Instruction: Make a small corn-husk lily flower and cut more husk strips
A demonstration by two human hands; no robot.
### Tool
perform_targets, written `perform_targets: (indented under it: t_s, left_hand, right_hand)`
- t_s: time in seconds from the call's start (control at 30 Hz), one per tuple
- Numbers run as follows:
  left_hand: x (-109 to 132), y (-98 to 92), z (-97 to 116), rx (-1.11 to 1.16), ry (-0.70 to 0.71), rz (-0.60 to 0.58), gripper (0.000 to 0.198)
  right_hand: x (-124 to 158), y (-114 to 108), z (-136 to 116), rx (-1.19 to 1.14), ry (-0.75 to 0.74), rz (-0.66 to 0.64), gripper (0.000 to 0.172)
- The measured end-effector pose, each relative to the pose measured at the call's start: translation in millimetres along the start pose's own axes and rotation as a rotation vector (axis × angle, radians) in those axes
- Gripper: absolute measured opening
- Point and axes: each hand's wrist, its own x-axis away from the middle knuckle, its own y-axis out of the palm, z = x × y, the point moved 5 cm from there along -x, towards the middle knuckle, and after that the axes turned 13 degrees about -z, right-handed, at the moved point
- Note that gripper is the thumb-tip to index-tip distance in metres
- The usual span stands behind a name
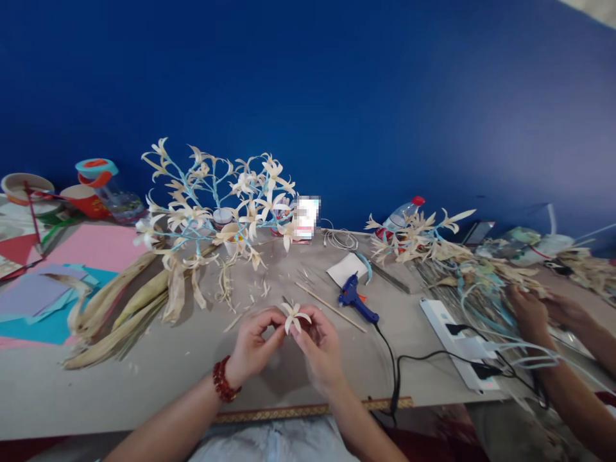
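A small cream-coloured flower (294, 316) with narrow pointed petals, which looks made of dried husk, is held between my two hands over the table's front. My left hand (257, 340) pinches at its left side, thumb and forefinger pressed together. From the right, my right hand (318, 343) grips the flower near its base, thumb in front. The fingertips hide the lower part of the flower. Just beyond my hands lie a thin wooden stick (332, 308) and a blue glue gun (356, 300). Behind stand flowering branches (216, 192) with light-blue stems and similar flowers.
Dried husks (139, 308) and coloured paper (96, 250) lie on the left. A white power strip (457, 343) with cables is to the right. A co-worker's hands (529, 314) work there among husk strips. A lit phone (307, 218) leans near the blue wall.
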Motion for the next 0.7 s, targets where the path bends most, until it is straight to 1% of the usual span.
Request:
perform_targets:
  t_s: [0.3, 0.47, 0.57, 0.7]
  left_hand:
    - [0, 0.4, 2, -0.007, 0.007, -0.012, 0.017]
    - [3, 3.8, -9, 0.169, -0.059, -0.020, 0.016]
    - [5, 6.7, -16, 0.267, -0.100, -0.028, 0.014]
    - [4, 5.8, -14, 0.234, -0.080, -0.032, 0.016]
  right_hand:
    - [-2, -2, 1, 0.125, -0.050, 0.011, 0.016]
    - [0, 0, 1, 0.032, -0.023, -0.036, 0.013]
    - [1, 0, 3, -0.053, -0.001, -0.018, 0.013]
    - [-1, 0, 5, -0.069, -0.011, -0.018, 0.013]
